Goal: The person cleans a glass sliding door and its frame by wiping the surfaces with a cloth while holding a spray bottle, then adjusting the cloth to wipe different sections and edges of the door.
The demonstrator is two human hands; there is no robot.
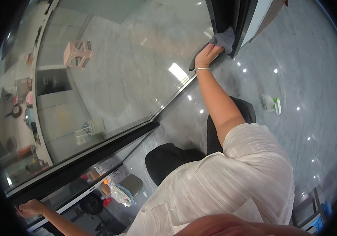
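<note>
My right hand (207, 56), with a bangle at the wrist, is closed on a grey cloth (224, 39). The cloth lies against the lower end of a dark upright door frame (227, 15), beside the glass panel's bottom rail. Far to the lower left, my left hand (32, 208) has its fingers curled at the edge of the black door frame (82, 157); its fingertips are partly lost in the dark rim of the view. Between my hands stretches a large glass door panel (137, 70).
A spray bottle (270, 103) with a green-and-white head lies on the glossy grey floor (314, 78) to my right. Through the glass show a pink stool (77, 54) and a kitchen counter (23, 114). A lined waste bin (129, 187) stands near my knee.
</note>
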